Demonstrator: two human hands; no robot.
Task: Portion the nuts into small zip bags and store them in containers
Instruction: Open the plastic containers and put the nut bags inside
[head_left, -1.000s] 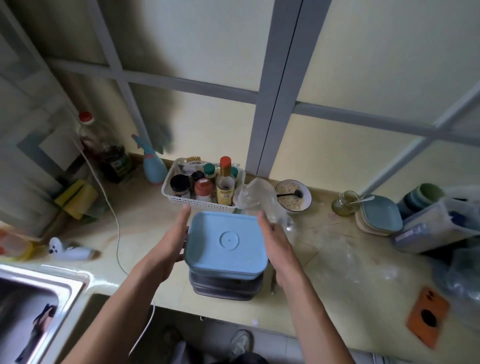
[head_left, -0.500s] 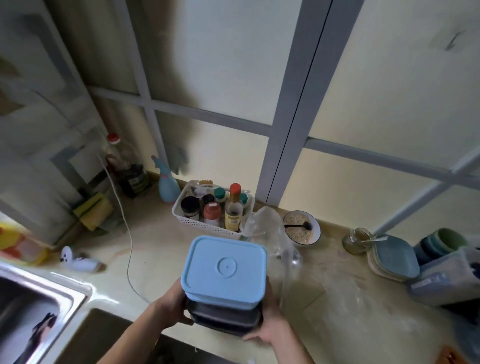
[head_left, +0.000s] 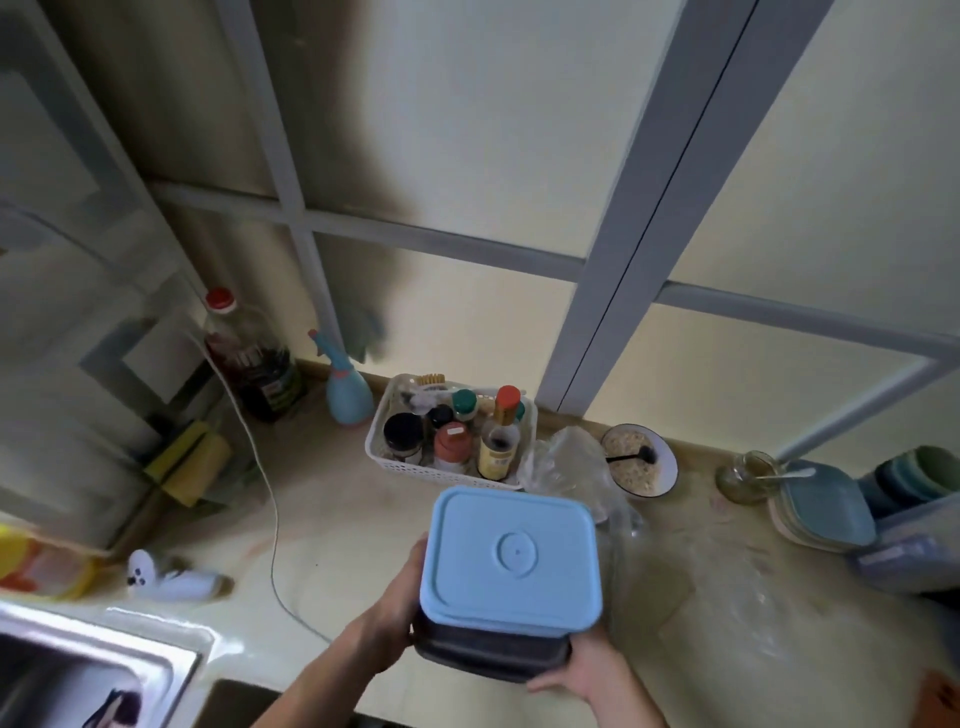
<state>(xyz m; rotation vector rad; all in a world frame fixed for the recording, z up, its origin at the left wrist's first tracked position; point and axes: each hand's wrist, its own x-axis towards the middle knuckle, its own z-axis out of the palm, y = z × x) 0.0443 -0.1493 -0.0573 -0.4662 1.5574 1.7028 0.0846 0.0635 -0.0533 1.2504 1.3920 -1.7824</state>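
A stack of containers (head_left: 511, 566) with a light blue lid on top and darker grey boxes beneath is held above the counter's front edge. My left hand (head_left: 395, 618) grips the stack's left side. My right hand (head_left: 582, 673) supports it from below at the right corner. Behind the stack lies a crumpled clear plastic bag (head_left: 566, 462). A bowl of nuts (head_left: 639, 462) with a dark spoon in it stands on the counter to the right of the bag.
A white basket of bottles and jars (head_left: 452, 441) stands at the back. A steel sink (head_left: 93, 675) is at lower left, with a white cable (head_left: 270, 499) beside it. Stacked plates (head_left: 821, 504), a glass jar (head_left: 745, 475) and clear tubs (head_left: 914, 545) sit at right.
Both hands closed on the container stack and lifted it off the counter toward me. The view tilted upward, so the counter items sit lower in frame.
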